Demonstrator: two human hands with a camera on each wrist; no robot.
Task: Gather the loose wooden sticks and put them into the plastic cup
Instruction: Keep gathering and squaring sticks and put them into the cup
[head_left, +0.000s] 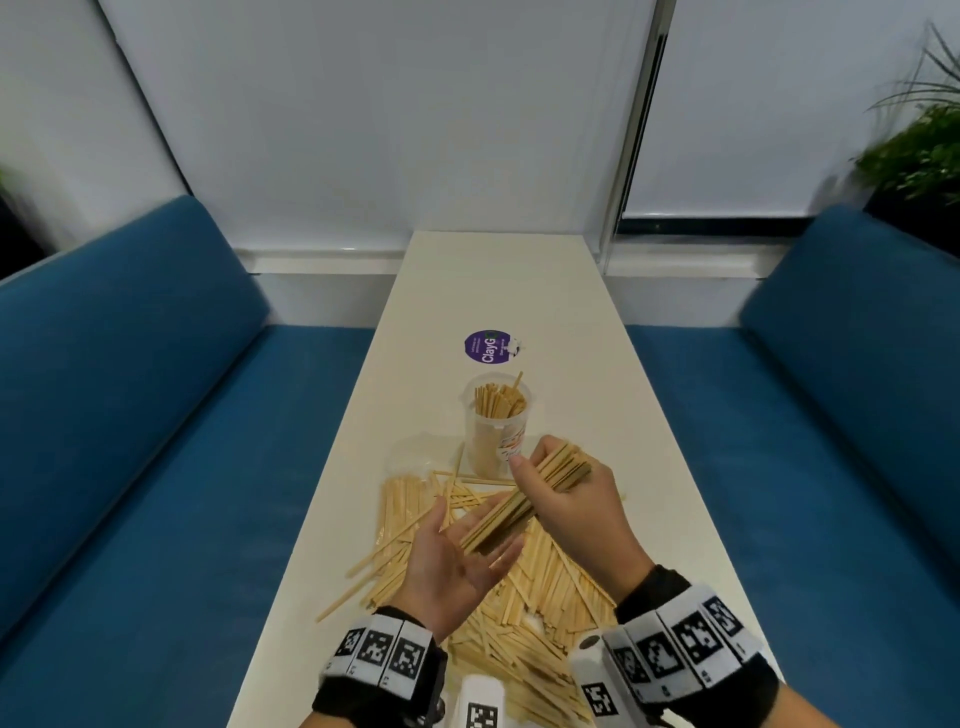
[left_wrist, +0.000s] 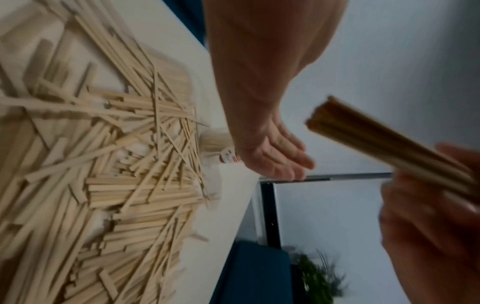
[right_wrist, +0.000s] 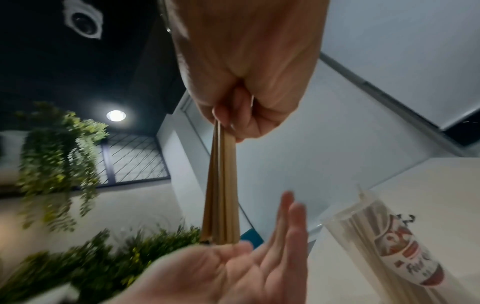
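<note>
Right hand (head_left: 566, 493), centre of head view, fingers curled round bundle of sticks (head_left: 524, 501); bundle slanting down-left, lower end over palm of left hand (head_left: 457, 558). Left hand palm-up, fingers straight and spread, holding nothing; contact between bundle end and palm not resolvable. Plastic cup (head_left: 498, 431) upright just above hands in frame, partly filled with standing sticks (head_left: 497, 401), one stick leaning out past rim. Cup base hidden behind right hand. Loose sticks (head_left: 524, 608) heaped on white table (head_left: 519, 291) beneath and below both hands, lower part of heap covered by marker-tagged wristbands (head_left: 680, 649). Purple round sticker (head_left: 488, 347) above cup. Wrist views blurred; cup label in right wrist view unreadable.
</note>
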